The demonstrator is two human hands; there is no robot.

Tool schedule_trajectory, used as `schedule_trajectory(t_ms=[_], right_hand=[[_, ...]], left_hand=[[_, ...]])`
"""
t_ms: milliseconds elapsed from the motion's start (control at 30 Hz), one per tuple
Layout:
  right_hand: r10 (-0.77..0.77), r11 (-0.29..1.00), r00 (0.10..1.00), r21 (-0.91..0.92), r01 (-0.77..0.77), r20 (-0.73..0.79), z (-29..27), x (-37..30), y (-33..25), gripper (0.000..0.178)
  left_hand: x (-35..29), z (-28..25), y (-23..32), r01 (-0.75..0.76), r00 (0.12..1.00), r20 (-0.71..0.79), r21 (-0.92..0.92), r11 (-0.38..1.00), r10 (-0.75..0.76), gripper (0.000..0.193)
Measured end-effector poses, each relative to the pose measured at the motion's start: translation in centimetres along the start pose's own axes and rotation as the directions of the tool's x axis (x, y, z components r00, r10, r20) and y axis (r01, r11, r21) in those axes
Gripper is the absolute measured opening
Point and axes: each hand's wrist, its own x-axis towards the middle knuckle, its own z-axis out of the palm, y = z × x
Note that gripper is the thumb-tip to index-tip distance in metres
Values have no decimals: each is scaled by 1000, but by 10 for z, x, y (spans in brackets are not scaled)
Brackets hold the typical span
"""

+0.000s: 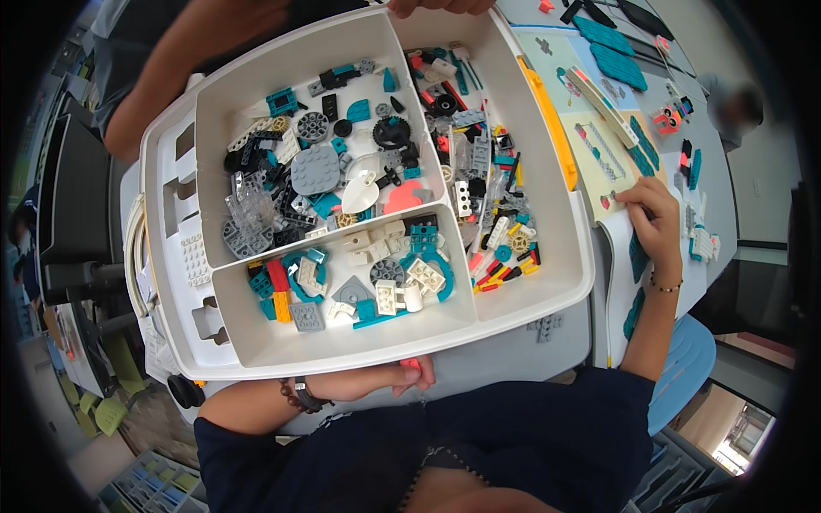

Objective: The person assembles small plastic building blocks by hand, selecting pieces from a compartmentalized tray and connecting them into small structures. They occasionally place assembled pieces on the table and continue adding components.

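My left hand [415, 376] is closed below the near rim of the white sorting tray [359, 352], its fingers around a small coral-red building piece [410, 363]. To the right, my right hand [655, 221] is at the edge of an open instruction booklet [590, 145]. Its fingers are bent together on a page, beside a printed drawing; part of the grip is hidden. Compartments of the tray hold a grey rounded plate [315, 172], a black gear [392, 132], a white curved piece [361, 192], teal curved pieces and many small pegs.
Another person's forearm [162, 94] reaches in at upper left, and a hand [440, 7] is at the tray's far rim. Teal panels [617, 64] and a small built model [671, 115] lie beyond the booklet. A blue chair [684, 368] stands at lower right.
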Motion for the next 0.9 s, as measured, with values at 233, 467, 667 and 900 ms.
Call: schedule_trajectory(t_ms=[233, 467, 667, 900], right_hand=[[2, 1000, 1000, 21, -2, -1, 1, 0, -1, 15], [-5, 1000, 1000, 13, 5, -1, 1, 2, -3, 16], [-5, 1000, 1000, 20, 5, -12, 2, 0, -7, 14], [-6, 999, 1000, 37, 5, 23, 3, 0, -1, 11]], left_hand=[[0, -5, -16, -39, 997, 57, -176, 984, 50, 30], [-2, -1, -23, 6, 1000, 24, -291, 957, 1, 33], [0, -4, -10, -13, 999, 43, -163, 987, 20, 28], [-2, -4, -14, -26, 998, 58, -145, 989, 34, 27]])
